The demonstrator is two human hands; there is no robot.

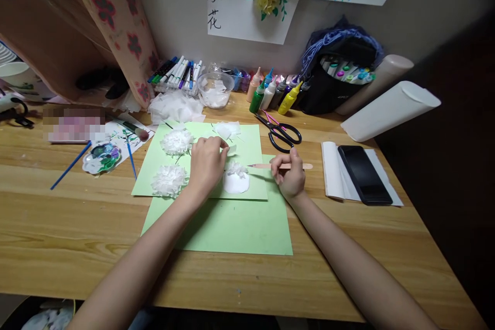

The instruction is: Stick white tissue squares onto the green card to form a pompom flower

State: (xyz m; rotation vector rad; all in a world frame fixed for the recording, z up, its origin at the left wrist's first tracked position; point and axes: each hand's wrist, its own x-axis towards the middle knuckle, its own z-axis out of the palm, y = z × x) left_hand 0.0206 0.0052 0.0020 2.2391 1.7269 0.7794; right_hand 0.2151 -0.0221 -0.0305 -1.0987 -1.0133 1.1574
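Observation:
My left hand point(208, 162) is over the green paper point(247, 136), thumb and fingers pinched on a small piece of white tissue paper point(232, 150). Beside it, my right hand point(291, 172) grips a pencil point(263, 166), its tip pointing left at a part-made white paper flower point(235, 169). That flower's lower part is a bare white rounded piece point(236, 183). Two full ruffled flowers, an upper one point(177, 142) and a lower one point(169, 181), sit on the sheet's left side. More white tissue pieces point(227, 129) lie near the sheet's top edge.
Black-handled scissors point(284, 139) lie beyond my right hand, before several paint bottles point(290, 98). A phone point(363, 174) rests on tissues at right. Markers point(180, 73), a clear bowl of paper pieces point(215, 90) and a paint palette point(101, 158) stand left. Another green sheet point(228, 227) lies underneath.

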